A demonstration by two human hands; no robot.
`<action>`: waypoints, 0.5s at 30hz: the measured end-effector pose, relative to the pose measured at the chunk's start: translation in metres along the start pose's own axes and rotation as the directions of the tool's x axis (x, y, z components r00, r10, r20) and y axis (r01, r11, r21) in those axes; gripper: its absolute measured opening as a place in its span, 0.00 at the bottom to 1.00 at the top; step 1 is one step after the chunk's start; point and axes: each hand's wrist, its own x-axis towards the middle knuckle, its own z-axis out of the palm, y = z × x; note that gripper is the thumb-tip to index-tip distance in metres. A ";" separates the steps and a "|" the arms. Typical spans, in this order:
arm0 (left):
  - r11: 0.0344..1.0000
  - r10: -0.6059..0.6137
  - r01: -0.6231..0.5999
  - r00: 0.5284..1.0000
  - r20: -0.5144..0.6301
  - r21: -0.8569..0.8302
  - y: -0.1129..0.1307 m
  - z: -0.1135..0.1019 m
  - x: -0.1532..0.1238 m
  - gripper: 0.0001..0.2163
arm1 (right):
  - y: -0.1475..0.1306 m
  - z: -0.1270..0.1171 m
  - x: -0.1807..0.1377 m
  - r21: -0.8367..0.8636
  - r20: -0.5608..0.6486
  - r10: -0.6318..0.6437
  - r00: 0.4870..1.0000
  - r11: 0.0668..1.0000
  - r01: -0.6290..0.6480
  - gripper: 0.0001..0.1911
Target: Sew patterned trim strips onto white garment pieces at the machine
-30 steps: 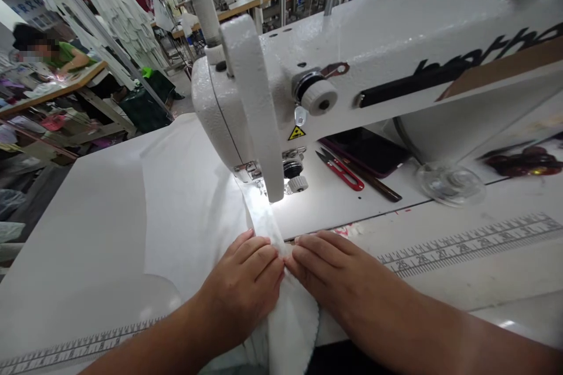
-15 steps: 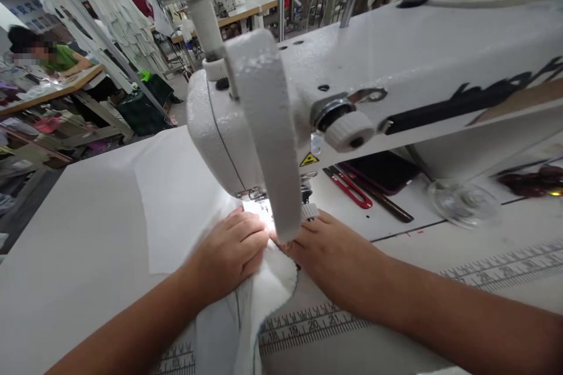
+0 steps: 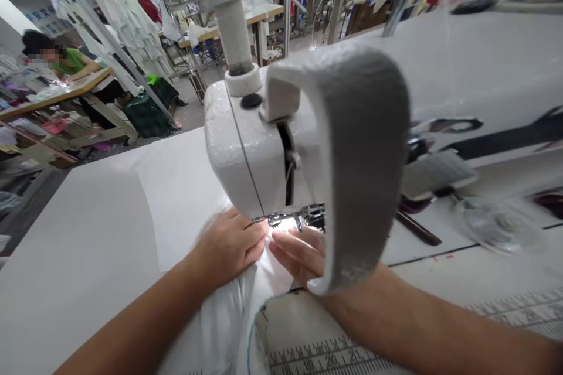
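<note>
Grip: left hand (image 3: pixel 229 240) lies palm down, fingers together, on white cloth; right hand (image 3: pixel 303 252) reaches behind the curved guard (image 3: pixel 365 158), fingers extended over the cloth. Whether either pinches it, I cannot tell.
Cloth: I have the white cloth (image 3: pixel 222 328) at lower centre of the frame, reaching up beneath the hands to the lit spot at centre.
Long axis: from the bottom edge up and slightly right to that light; its teal edge (image 3: pixel 250 340) bows right, below the right hand.
Handling: I judge it light, soft and limp, quick to wrinkle, likely to slide on the smooth tabletop (image 3: pixel 101 217).
Best hold: I'd press it flat near the edge, fingertips short of the light.
Machine head: white sewing machine (image 3: pixel 233 158), mid-frame, beyond the fingers.
Far bench: a person in green (image 3: pixel 77 61), upper left.
</note>
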 end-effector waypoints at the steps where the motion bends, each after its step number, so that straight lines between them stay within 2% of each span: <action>1: 1.000 -0.001 0.001 1.000 0.015 0.007 0.000 0.000 0.000 0.06 | -0.003 0.000 -0.002 0.012 0.027 -0.013 1.000 1.000 0.012 0.27; 5: 1.000 -0.018 0.017 0.999 0.049 0.026 -0.001 0.002 -0.001 0.06 | -0.010 0.006 -0.007 -0.008 0.138 0.018 0.990 1.000 -0.017 0.22; 15: 0.994 -0.019 0.021 1.000 -0.022 0.104 0.001 -0.003 0.005 0.12 | -0.007 0.011 -0.008 0.109 0.227 0.082 0.970 0.988 -0.109 0.22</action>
